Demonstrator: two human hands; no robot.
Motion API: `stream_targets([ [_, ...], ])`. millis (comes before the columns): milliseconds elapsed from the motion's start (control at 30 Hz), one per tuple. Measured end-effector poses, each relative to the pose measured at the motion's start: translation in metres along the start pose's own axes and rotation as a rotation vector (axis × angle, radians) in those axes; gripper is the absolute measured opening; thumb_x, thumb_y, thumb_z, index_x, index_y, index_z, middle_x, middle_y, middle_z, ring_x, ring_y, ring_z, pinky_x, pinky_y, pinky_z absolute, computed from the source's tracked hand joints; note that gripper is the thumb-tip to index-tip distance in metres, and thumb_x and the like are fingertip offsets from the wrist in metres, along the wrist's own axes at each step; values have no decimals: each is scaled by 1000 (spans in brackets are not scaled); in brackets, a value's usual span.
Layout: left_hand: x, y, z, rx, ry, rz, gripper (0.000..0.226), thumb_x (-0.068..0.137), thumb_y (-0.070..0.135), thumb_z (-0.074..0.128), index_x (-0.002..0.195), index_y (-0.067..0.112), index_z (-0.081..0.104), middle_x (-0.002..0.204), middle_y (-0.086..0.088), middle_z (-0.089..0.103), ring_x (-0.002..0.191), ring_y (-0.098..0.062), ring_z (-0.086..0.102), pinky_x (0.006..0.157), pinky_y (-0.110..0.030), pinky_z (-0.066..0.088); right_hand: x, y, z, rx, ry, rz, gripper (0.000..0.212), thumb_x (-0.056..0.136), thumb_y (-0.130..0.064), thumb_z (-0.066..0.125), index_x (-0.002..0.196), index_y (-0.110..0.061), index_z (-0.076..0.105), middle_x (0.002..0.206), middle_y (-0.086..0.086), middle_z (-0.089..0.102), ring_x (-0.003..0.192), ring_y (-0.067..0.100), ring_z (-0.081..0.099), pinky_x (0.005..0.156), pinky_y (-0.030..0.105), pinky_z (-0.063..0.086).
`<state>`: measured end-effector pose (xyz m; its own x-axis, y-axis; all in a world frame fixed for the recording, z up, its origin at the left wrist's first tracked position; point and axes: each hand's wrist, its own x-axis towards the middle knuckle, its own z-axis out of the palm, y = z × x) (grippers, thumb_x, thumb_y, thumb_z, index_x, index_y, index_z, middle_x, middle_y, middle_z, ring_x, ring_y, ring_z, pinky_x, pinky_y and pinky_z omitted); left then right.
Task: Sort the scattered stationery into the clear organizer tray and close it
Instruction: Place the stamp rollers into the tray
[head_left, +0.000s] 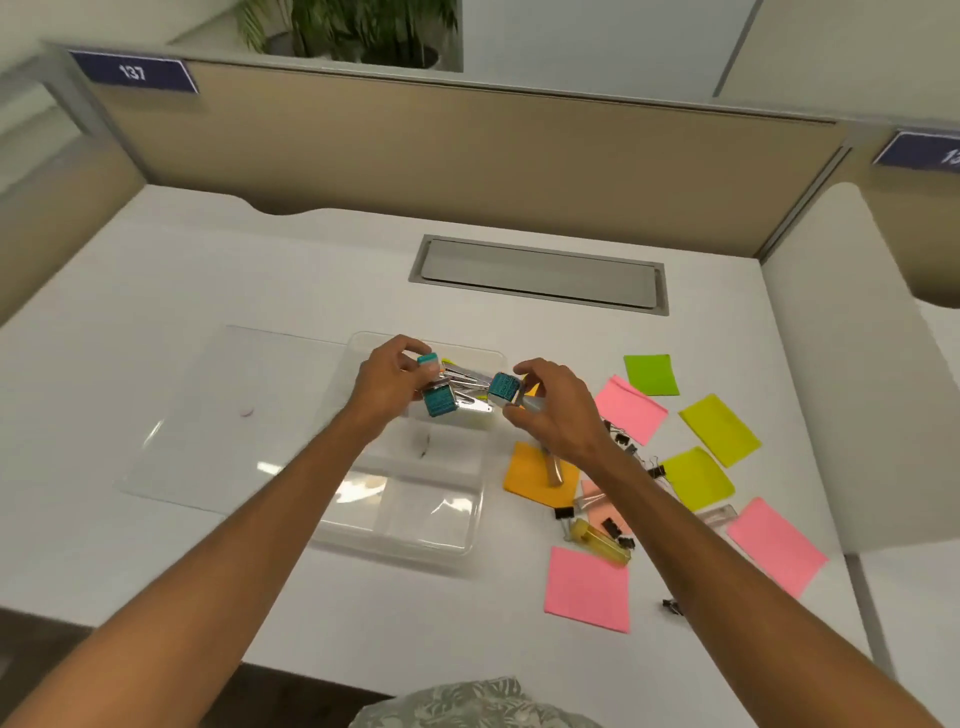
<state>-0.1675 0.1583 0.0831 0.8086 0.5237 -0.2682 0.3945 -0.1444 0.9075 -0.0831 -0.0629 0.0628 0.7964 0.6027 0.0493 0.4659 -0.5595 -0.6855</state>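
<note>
Head view. My left hand (387, 382) grips teal-and-silver pieces (439, 402). My right hand (553, 410) pinches another teal piece (505, 388). Both hover over the far compartment of the clear organizer tray (400, 545), which already holds some silver items. Near compartments look almost bare. The lid (208, 415) lies open to the tray's left. Unsorted on the table (260, 270): sticky notes (587, 590), binder clips (613, 530), a yellow tube (602, 543). I judge the sorting early; closing not yet done.
</note>
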Motion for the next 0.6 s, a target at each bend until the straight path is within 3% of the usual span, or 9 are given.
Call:
stream_targets([
  [100,11,-9,-44,254,25,21,17,81,19,75,97,17,68,85,-8,69,80,-22,67,73,-32,56,10,-25,23,15,-21,-17,42,78,-31,76,114,-20,60,104,-5,64,91,12,51,71,28,41],
  [267,20,-27,-77,588,-140,14,23,82,21,75,103,16,66,91,-5,68,79,-17,62,58,-16,44,19,-55,58,13,-44,22,45,77,-42,75,116,-25,62,108,-4,66,95,13,58,80,35,52],
  [467,33,-55,-75,782,-219,44,31,77,25,78,95,19,53,95,-5,66,80,-21,62,73,-36,56,22,-77,87,-99,-65,15,44,82,-43,71,121,-25,62,112,0,63,100,18,57,80,36,51],
  [600,35,-67,-70,875,-222,114,25,80,24,75,94,19,55,95,-4,66,77,-21,61,76,-36,56,26,-87,104,-220,-60,14,44,79,-39,75,118,-23,63,114,-1,67,106,22,54,85,39,49],
])
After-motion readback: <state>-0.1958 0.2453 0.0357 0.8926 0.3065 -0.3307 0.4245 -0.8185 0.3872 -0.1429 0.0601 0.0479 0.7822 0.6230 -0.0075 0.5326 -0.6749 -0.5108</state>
